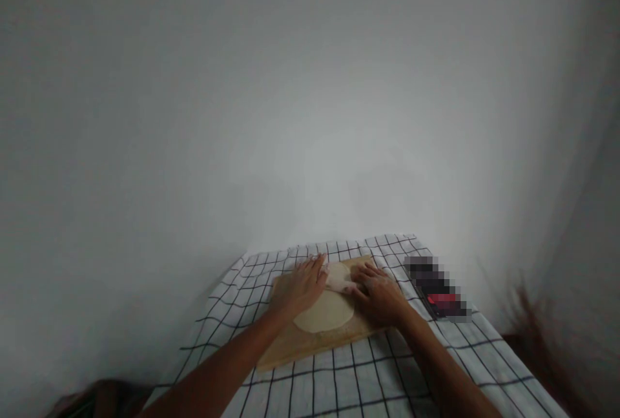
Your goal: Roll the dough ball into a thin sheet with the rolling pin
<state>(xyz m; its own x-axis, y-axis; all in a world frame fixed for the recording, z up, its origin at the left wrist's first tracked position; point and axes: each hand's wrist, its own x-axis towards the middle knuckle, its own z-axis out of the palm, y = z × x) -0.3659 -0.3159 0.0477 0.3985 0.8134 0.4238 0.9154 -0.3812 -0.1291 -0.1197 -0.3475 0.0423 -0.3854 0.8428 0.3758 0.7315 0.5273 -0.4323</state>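
Observation:
A flattened sheet of pale dough (323,316) lies on a wooden board (290,350). Across the dough runs a light-coloured rolling pin (338,283), visible only in the short stretch between my hands. My left hand (309,281) rests over its left end, fingers pointing forward. Over the right end is my right hand (375,287), its thumb directed inward towards the middle. Both hands cover the pin's ends, and whitish flour or dough marks some fingers. Part of the dough shows beyond the pin, with a larger part on my side.
A white cloth with dark grid lines (334,382) covers the table. To the right of the board lies a dark, blurred-out object with a red patch (442,300). A plain pale wall (310,114) stands behind the table. Something brownish and blurry (527,327) is at the far right.

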